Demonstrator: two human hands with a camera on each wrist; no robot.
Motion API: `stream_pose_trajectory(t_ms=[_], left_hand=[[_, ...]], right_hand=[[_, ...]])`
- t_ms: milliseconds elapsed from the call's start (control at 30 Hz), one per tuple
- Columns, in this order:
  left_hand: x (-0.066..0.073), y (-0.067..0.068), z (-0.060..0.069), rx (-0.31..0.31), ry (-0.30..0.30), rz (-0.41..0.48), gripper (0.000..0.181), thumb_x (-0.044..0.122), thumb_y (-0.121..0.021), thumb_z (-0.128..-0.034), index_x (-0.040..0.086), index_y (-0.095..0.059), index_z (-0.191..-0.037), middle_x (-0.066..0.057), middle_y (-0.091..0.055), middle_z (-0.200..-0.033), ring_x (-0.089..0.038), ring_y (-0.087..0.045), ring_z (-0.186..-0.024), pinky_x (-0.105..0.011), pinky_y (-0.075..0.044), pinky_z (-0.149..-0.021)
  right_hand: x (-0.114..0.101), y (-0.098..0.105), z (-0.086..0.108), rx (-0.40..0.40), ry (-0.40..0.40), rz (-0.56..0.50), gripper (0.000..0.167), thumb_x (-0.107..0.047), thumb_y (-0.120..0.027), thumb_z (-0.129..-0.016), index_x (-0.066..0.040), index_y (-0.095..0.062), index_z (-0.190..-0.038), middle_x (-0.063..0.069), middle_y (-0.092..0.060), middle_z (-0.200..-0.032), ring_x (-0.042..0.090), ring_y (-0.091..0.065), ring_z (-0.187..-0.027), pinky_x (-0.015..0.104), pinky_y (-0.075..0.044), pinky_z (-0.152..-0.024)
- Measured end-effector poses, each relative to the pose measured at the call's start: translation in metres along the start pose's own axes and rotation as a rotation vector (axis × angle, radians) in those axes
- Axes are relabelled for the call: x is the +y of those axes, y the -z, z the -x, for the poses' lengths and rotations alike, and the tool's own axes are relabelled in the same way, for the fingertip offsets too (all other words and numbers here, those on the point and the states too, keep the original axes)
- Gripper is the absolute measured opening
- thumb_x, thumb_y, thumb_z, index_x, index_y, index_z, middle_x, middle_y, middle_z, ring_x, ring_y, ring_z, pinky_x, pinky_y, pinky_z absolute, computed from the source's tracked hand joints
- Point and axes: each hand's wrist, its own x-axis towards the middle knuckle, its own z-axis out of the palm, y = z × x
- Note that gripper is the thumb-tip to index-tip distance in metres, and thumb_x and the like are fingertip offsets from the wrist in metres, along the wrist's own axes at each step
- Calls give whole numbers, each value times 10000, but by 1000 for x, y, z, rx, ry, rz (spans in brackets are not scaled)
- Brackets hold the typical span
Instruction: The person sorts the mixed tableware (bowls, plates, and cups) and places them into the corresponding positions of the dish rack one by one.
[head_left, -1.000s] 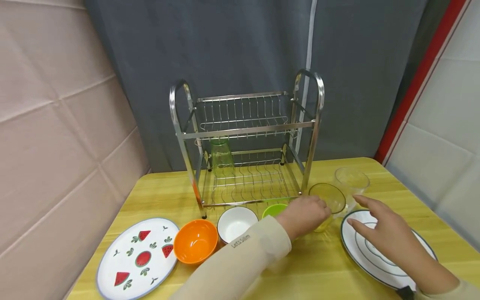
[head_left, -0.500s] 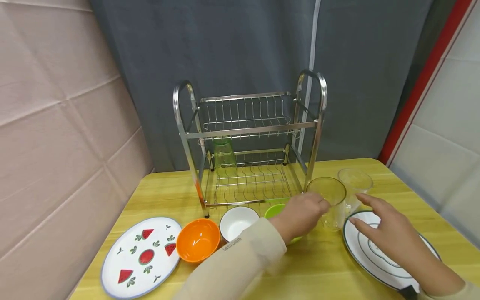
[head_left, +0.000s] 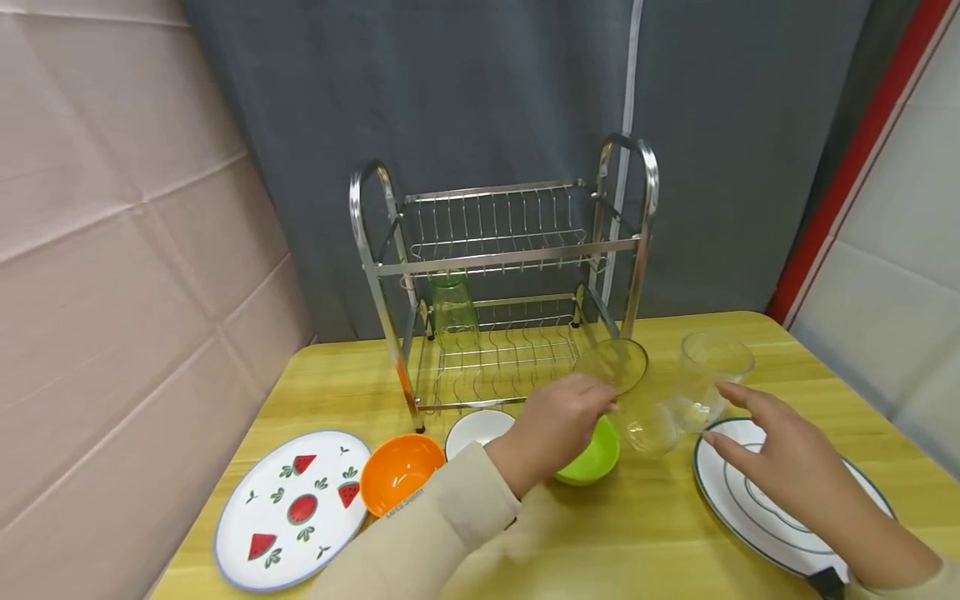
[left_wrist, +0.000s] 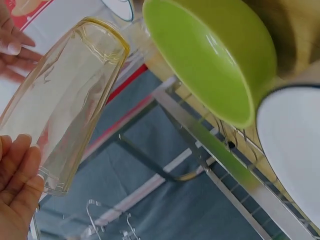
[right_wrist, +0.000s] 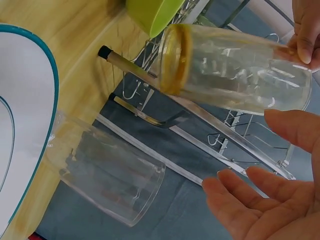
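In the head view, at centre, the fingers of my left hand (head_left: 551, 429) are curled, pinching a tilted yellowish glass (head_left: 636, 408) near its rim, beside the green bowl (head_left: 595, 458). At lower right, my right hand (head_left: 791, 483) holds nothing, thumb and fingers apart, over a white plate (head_left: 738, 521). In the left wrist view, the glass slants across the upper left, my fingertips at its lower end. In the right wrist view, it lies across the upper right, above my spread fingers; a clear glass (right_wrist: 107, 167) shows at lower left.
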Motion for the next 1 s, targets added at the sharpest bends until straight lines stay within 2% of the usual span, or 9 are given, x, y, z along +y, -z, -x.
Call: stream_pose_trajectory(t_ms=[133,300,433,600,733,833,1000], left_hand=[[-6,10,8,27,62,37,51,108,-665,-909,65,-692,-915,-7,-723,-905,-133,-665,-876,-185,-527,-788],[-14,26,18,5,183,73,69,113,-642,-924,55,-679,-916,-19,-703,-871,-147,-657,-834,-220,-537,-763],[-22,35,26,2,278,117,96,114,-622,-935,48,-674,-887,-33,-668,-814,-154,-644,-762,-244,-538,-707],[-30,46,37,54,451,236,137,112,-626,-930,8,-711,-955,-87,-712,-901,-205,-678,-841,-304,-551,-747],[-35,54,43,115,612,378,160,123,-617,-937,6,-722,-966,-103,-718,-937,-185,-638,-777,-281,-529,-691],[-36,58,47,138,736,480,182,161,-595,-955,36,-728,-953,-78,-721,-930,-160,-609,-787,-275,-510,-694],[-37,65,52,160,884,578,236,232,-561,-979,72,-733,-956,-51,-728,-932,-201,-642,-951,-344,-496,-783]], right_hand=[[-2,-1,-2,3,13,-5,731,-393,-650,-917,34,-370,-1441,332,-445,-1370,555,-392,-1211,683,-366,-868],[-8,-2,-5,-6,12,-13,732,-429,-628,-924,38,-380,-1430,328,-450,-1368,544,-412,-1201,678,-375,-868],[-12,-3,-7,-5,24,-22,705,-388,-641,-923,40,-387,-1423,326,-460,-1361,539,-432,-1183,670,-393,-855],[-16,-8,-11,11,48,-47,679,-353,-657,-919,38,-403,-1413,324,-479,-1341,530,-455,-1167,660,-410,-843],[-23,-14,-15,-14,56,-75,688,-360,-656,-919,34,-397,-1420,311,-476,-1353,517,-472,-1162,642,-431,-840],[-29,-20,-18,-33,66,-108,688,-341,-667,-915,34,-394,-1423,300,-478,-1357,512,-494,-1142,622,-451,-835],[-42,-30,-24,-24,99,-180,668,-265,-693,-901,35,-397,-1419,280,-487,-1361,504,-502,-1154,615,-447,-884]])
